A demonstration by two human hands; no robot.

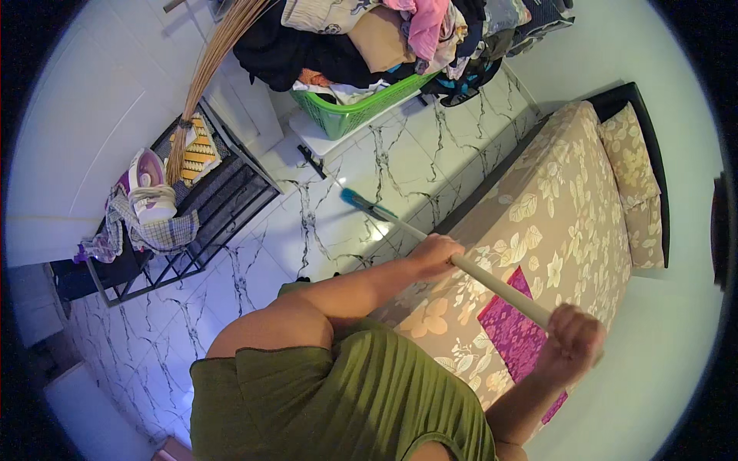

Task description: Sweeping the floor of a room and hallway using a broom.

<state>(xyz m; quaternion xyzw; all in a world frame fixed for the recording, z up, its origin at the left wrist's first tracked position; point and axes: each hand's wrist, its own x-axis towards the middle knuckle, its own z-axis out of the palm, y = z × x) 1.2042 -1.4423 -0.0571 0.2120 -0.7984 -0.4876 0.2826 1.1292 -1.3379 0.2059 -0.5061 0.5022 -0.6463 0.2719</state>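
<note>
A push-style broom or brush with a long pale handle [501,289] slants across my body. My left hand [437,256] is closed around the middle of the handle. Nearer the handle's upper end, my right hand [575,341] grips it above the bed. The blue-teal broom head [366,203] is at the marble-patterned tile floor [340,230], between the bed and a black metal rack. Below the handle, a magenta patterned cloth [513,328] lies on the bed's floral beige sheet [542,213].
A green laundry basket [351,112] heaped with clothes [380,40] stands ahead on a white base. To the left, the black metal rack [225,230] carries a clothes iron [151,184], a checked cloth [155,230] and a stick broom [210,69]. Pillows [631,155] rest against a dark headboard [651,150].
</note>
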